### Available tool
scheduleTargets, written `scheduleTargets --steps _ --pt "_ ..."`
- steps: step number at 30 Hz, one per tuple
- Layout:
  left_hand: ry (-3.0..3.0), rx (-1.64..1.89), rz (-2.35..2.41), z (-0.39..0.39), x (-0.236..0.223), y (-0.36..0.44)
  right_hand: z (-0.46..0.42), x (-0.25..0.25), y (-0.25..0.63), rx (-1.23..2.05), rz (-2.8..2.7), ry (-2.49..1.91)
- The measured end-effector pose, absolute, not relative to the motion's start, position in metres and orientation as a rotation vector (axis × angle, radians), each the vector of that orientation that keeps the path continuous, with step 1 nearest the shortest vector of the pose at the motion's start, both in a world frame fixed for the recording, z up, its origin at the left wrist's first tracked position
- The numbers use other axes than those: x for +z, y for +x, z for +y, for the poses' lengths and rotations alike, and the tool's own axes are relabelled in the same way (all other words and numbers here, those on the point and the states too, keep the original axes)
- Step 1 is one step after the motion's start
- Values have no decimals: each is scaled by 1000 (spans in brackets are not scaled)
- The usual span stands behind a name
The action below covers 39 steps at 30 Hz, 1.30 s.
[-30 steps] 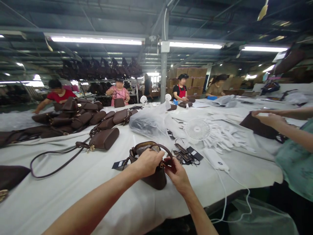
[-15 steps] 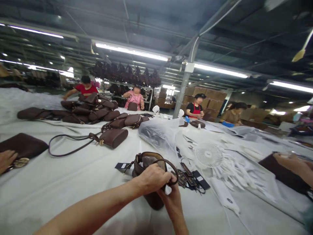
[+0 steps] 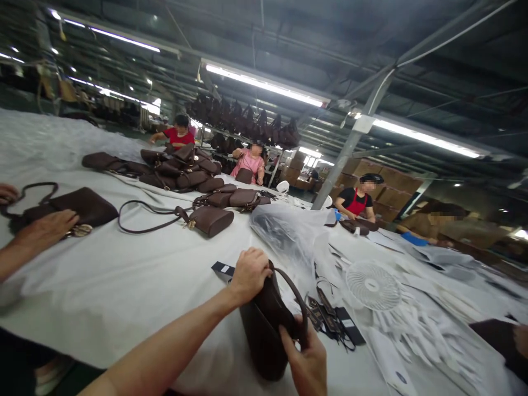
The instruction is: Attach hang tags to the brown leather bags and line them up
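A small dark brown handbag (image 3: 264, 330) stands on the white table cover (image 3: 136, 275) right in front of me. My left hand (image 3: 248, 273) is closed over its top rim at the back. My right hand (image 3: 307, 360) grips the bag's front side, fingers curled around the looped strap (image 3: 293, 291). A black hang tag (image 3: 223, 269) lies just left of my left hand. Several black tags with cords (image 3: 330, 316) lie to the bag's right.
A loose brown bag with a long strap (image 3: 208, 219) and a heap of brown bags (image 3: 181, 170) lie farther back. A clear plastic bag (image 3: 289, 231) and white desk fan (image 3: 373, 285) are to the right. A co-worker's hands (image 3: 43, 231) hold a bag at left; others work across the table.
The view swung left and tilted. The bag turned and tipped in my hands, my right hand dropped to its front side, and the co-worker's hands at left came into view.
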<state>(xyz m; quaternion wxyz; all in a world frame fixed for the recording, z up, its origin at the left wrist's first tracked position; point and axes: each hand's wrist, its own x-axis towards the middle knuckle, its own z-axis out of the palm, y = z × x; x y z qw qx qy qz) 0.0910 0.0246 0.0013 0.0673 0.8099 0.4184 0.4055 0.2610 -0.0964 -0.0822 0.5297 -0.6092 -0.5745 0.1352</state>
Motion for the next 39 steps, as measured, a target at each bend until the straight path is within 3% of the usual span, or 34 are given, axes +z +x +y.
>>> scheduleTargets --steps 5,9,15,21,29,32,35,39 --pt "2136 1300 1035 21 3 70 -126 -84 320 399 -1483 -1505" --pt "1831 1142 773 -1 -6 67 -120 -63 354 435 -1585 -1590" --pt "1652 920 527 -11 -23 54 -103 -17 286 -473 -1704 -1673" --pt "1461 681 89 8 -38 35 -98 -11 220 -196 -1877 -1565" --pt "1192 695 20 21 -62 56 -94 0 226 74 -1775 -1594" --pt "1106 652 5 16 -64 65 -97 1 230 332 -1617 -1589" --pt "1243 676 30 6 -62 74 -100 2 239 615 -1340 -1575" --pt "1459 830 64 -12 -63 86 -108 9 245 626 -1191 -1674"
